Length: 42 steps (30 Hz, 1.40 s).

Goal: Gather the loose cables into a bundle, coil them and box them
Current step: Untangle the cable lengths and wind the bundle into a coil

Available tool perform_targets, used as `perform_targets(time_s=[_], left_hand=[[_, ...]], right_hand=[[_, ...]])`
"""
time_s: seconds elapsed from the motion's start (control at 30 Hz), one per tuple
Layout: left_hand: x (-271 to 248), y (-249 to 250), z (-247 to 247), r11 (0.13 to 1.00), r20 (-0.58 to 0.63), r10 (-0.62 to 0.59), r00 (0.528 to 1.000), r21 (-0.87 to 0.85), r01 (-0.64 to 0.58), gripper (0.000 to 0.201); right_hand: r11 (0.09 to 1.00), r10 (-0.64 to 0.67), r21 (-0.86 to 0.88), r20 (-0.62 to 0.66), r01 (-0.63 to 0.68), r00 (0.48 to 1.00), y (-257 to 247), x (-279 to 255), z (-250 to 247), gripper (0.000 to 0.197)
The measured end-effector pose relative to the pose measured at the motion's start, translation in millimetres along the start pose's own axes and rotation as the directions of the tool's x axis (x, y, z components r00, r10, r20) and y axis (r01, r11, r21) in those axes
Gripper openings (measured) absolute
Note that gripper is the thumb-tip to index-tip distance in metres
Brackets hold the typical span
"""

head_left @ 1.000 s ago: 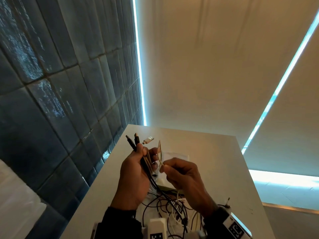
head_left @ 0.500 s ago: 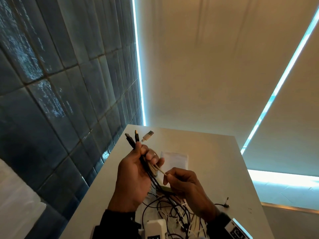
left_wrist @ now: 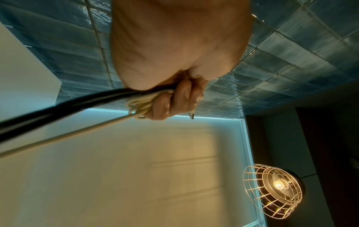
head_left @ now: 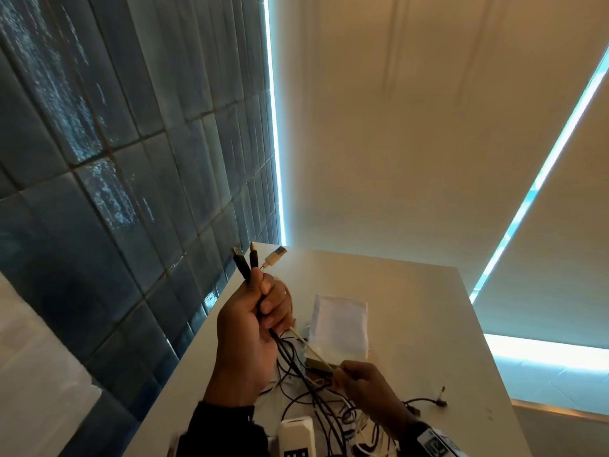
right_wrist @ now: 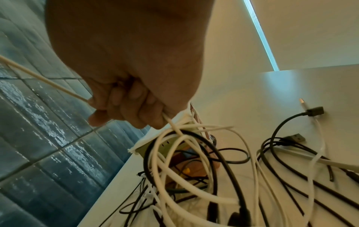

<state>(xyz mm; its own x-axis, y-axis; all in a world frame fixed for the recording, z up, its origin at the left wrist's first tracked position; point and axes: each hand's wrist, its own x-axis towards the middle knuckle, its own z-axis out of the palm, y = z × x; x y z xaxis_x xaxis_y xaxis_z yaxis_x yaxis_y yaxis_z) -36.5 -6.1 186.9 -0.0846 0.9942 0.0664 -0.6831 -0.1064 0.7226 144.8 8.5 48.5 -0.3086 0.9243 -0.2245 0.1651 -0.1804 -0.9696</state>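
Note:
My left hand (head_left: pixel 260 311) is raised above the table and grips a bundle of cables (head_left: pixel 252 265): two black USB plugs and one white plug stick up out of the fist. The left wrist view shows the fingers (left_wrist: pixel 180 99) curled round black cables and small loops of white cable (left_wrist: pixel 139 102). A taut white cable (head_left: pixel 309 347) runs down from that hand to my right hand (head_left: pixel 349 377), which pinches it low over the tangle. In the right wrist view the white cable (right_wrist: pixel 42 79) passes through the fist (right_wrist: pixel 124 106).
Loose black and white cables (head_left: pixel 329 420) lie tangled on the white table (head_left: pixel 428 324). A white box (head_left: pixel 341 324) lies beyond the hands. A black angled plug (head_left: pixel 440 395) lies to the right. A dark tiled wall (head_left: pixel 115 192) borders the table's left edge.
My right hand has slid down and towards me along the white cable, pulling it taut. The left hand has lifted slightly, still gripping the bundle.

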Motion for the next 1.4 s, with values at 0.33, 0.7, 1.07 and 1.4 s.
perform_targets(time_s=[0.33, 0.7, 1.07, 1.4], left_hand=[[-1.7, 0.4, -15.5, 0.99, -0.142, -0.066, 0.988, 0.112, 0.083, 0.037], [1.2, -3.4, -2.6, 0.979, -0.269, -0.118, 0.956, 0.129, 0.157, 0.033], [1.2, 0.6, 8.9, 0.997, 0.004, -0.073, 0.997, -0.035, 0.074, 0.037], [-4.6, -0.5, 5.5, 0.999, 0.011, -0.049, 0.999, 0.015, 0.049, 0.038]], right_hand=[[0.962, -0.147, 0.183, -0.268, 0.201, 0.952, -53.1, 8.9, -0.6, 0.014], [0.84, -0.508, 0.248, 0.053, 0.482, 0.859, -121.0, -17.3, 25.5, 0.011], [0.941, -0.243, 0.281, 0.167, 0.19, 0.956, -59.5, -2.1, 8.6, 0.022], [0.986, -0.111, 0.127, 0.038, 0.106, 0.993, -11.1, 15.2, -6.6, 0.019]])
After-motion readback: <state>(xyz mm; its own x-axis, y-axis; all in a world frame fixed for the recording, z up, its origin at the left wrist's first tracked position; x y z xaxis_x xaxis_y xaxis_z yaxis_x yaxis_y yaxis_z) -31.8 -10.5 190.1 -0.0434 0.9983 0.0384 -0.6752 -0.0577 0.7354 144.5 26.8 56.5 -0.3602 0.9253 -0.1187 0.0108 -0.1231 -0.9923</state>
